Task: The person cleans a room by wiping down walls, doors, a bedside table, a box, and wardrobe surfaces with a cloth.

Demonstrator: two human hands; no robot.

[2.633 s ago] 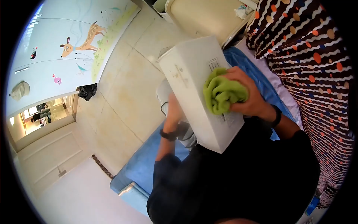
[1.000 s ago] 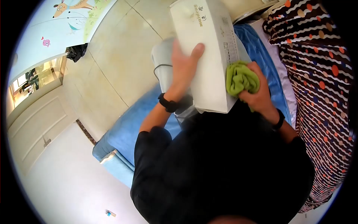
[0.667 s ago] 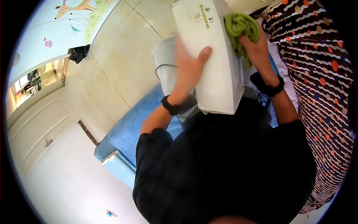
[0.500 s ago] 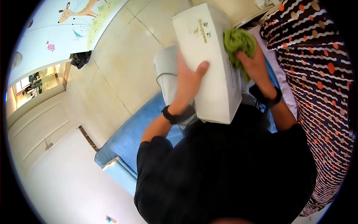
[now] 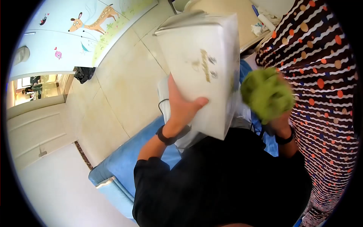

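Observation:
A white cardboard box (image 5: 189, 49) with gold lettering stands tilted over my lap. My left hand (image 5: 183, 104) grips its left side, the thumb lying across the lettered face. On the right, my right hand (image 5: 281, 123) holds a crumpled green cloth (image 5: 266, 94), blurred by motion and apart from the box. The cloth covers most of my right fingers. Both of my wrists wear dark bands.
Beneath me is a blue cushioned seat (image 5: 128, 147). A patterned fabric (image 5: 321, 87) with dots and wavy stripes hangs at the right. A beige surface (image 5: 227, 9) lies behind the box. A black bag (image 5: 84, 73) rests on the tiled floor (image 5: 124, 72).
My right hand has drawn the green cloth off the box's side, moving right and toward me. The box has tipped, showing its top end, and my left hand stays on it.

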